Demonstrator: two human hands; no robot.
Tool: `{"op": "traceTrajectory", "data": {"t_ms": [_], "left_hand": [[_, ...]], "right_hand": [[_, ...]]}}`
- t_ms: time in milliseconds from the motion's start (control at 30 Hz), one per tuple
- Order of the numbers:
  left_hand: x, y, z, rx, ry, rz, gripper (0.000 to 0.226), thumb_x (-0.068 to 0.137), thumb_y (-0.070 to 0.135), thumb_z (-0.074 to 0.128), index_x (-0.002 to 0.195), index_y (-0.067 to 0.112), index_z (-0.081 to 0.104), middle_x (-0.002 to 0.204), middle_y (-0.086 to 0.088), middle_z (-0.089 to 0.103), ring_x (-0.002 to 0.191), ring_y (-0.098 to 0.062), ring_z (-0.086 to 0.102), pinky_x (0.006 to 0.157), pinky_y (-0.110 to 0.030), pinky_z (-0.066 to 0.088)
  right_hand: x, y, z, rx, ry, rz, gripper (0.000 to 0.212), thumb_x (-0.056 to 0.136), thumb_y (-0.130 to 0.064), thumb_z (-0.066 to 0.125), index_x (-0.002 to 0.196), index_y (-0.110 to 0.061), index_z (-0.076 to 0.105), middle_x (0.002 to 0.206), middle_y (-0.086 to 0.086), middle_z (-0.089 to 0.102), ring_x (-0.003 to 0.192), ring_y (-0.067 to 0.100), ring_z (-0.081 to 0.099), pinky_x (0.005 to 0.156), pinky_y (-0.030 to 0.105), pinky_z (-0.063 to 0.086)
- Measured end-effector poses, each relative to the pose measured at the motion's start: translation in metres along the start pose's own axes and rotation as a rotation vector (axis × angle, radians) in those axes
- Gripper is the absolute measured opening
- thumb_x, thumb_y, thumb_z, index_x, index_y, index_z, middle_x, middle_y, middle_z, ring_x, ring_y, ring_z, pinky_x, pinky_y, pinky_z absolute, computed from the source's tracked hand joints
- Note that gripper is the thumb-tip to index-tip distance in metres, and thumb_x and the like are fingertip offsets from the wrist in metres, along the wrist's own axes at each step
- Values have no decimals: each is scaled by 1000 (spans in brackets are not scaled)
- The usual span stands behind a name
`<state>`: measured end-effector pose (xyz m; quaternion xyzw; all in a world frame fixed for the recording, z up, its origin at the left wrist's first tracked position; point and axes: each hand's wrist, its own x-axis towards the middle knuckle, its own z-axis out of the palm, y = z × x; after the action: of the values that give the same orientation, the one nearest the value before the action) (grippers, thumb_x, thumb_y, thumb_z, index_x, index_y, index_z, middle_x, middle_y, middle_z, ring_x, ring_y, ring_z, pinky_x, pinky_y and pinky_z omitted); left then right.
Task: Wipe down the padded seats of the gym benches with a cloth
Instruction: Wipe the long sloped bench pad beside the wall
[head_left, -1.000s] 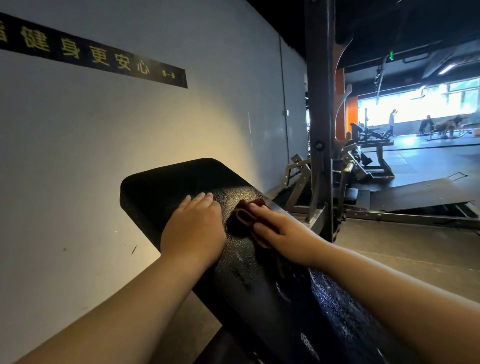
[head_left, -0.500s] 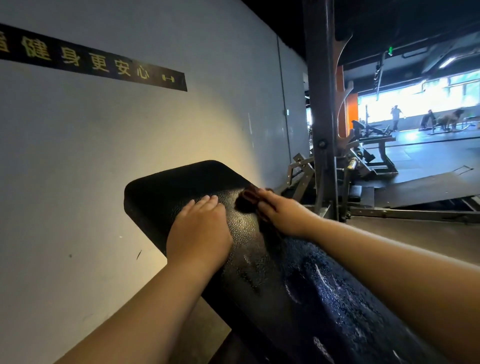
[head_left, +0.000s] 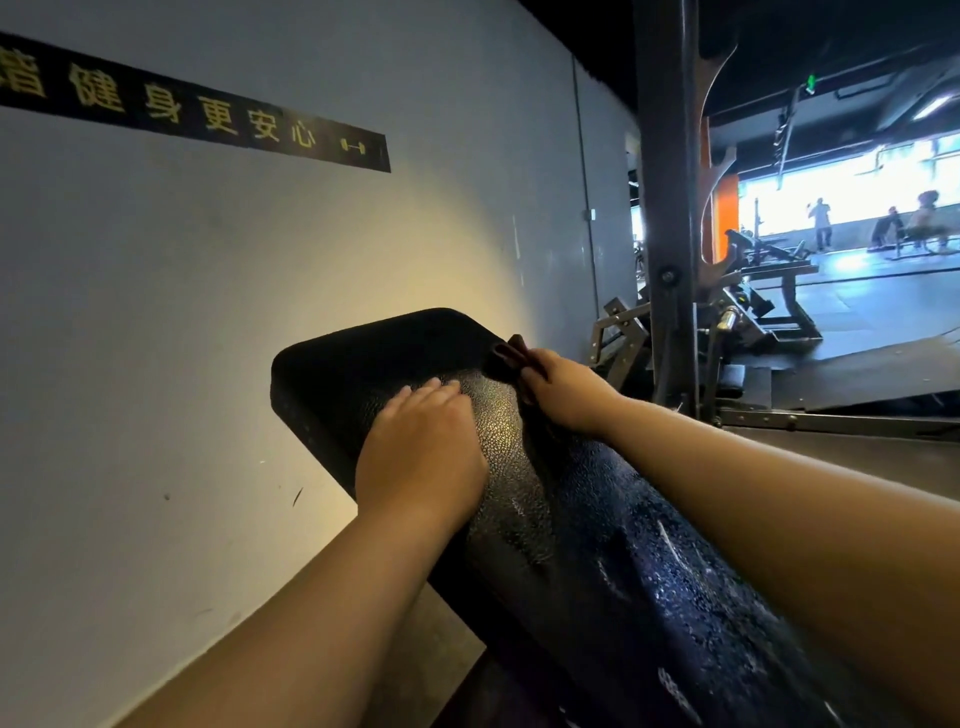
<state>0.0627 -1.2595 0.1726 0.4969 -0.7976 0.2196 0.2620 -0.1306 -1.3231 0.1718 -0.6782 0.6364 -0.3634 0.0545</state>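
Cloth (head_left: 506, 358): dark reddish, bunched, mostly hidden under right hand (head_left: 563, 397), whose fingers curl round it; it sits at the bench pad (head_left: 374, 353)'s right edge, about 1 o'clock from left hand (head_left: 423, 457). Left hand lies flat, fingers straight, on the pad. Pad: black, pebbled, glossy, rounded far corners; near end cut off. Grey wall (head_left: 208, 312) close at 9 o'clock.

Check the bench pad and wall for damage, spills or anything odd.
Nothing serious. The bench pad looks intact, glistening with droplets nearer the camera. The wall has small dark scuffs left of the pad. The cloth sits under the right hand.
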Motion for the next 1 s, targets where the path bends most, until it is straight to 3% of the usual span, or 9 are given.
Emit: {"op": "traceTrajectory", "data": {"t_ms": [133, 267, 433, 533, 600, 667, 733, 867, 1000], "left_hand": [[-5, 1, -2, -38, 27, -44, 52, 101, 20, 37, 152, 13, 35, 161, -2, 30, 150, -15, 23, 121, -29, 12], [-4, -2, 1, -60, 37, -80, 53, 101, 18, 34, 154, 11, 31, 162, -3, 28, 151, -18, 20, 122, -32, 12], [-4, 0, 0, -45, 22, -81, 51, 100, 15, 35, 150, 9, 38, 159, -5, 35, 149, -19, 26, 122, -33, 12], [-6, 1, -1, -32, 25, -78, 50, 99, 16, 39, 148, 9, 42, 157, -6, 38, 148, -20, 28, 121, -33, 13], [-7, 1, -1, -30, 20, -75, 51, 97, 16, 41, 147, 8, 42, 157, -6, 38, 147, -20, 29, 121, -33, 14], [-7, 1, -1, -32, 26, -69, 50, 97, 14, 39, 146, 8, 44, 156, -6, 40, 147, -20, 30, 121, -33, 14], [-7, 1, -2, -42, 30, -74, 49, 97, 14, 39, 146, 8, 45, 155, -6, 41, 147, -20, 30, 121, -32, 14], [-8, 2, -2, -48, 30, -79, 49, 98, 15, 41, 145, 8, 46, 154, -6, 42, 146, -21, 31, 121, -33, 15], [-6, 0, 1, -50, 39, -87, 49, 96, 15, 43, 144, 8, 49, 152, -6, 46, 144, -20, 35, 120, -32, 16]], "right_hand": [[-20, -15, 13, 26, -32, -104, 50, 106, -36, 41, 154, -30, 31, 139, 5, 54, 119, 26, 58, 101, 40, 46], [-67, 15, -4, 75, -174, -223, 48, 104, -40, 45, 149, -49, 32, 121, -15, 57, 99, 5, 61, 87, 26, 49], [-54, 4, -10, 51, -150, -54, 46, 106, -32, 43, 151, -41, 34, 108, 0, 63, 77, 9, 61, 62, 22, 45], [-84, -8, -9, 147, -229, -182, 40, 104, -41, 47, 143, -45, 45, 113, -12, 58, 89, 8, 64, 78, 27, 55], [-111, -9, -12, 36, -201, -330, 32, 101, -46, 50, 130, -34, 58, 113, -18, 53, 98, 1, 57, 86, 17, 48], [-120, -2, -9, -40, -113, -435, 28, 101, -40, 51, 122, -24, 60, 117, -16, 52, 101, -3, 51, 90, 9, 40], [-112, 4, -5, -11, -77, -394, 27, 104, -29, 47, 128, -21, 57, 122, -13, 53, 108, -2, 49, 94, 9, 36], [-102, -12, 8, 13, 8, -203, 32, 106, -31, 42, 136, -26, 51, 132, -5, 56, 123, 15, 52, 105, 36, 42], [-146, -18, 13, 47, -44, -364, 42, 104, -32, 48, 145, -39, 43, 140, -22, 50, 128, -3, 44, 103, 19, 36]]}}
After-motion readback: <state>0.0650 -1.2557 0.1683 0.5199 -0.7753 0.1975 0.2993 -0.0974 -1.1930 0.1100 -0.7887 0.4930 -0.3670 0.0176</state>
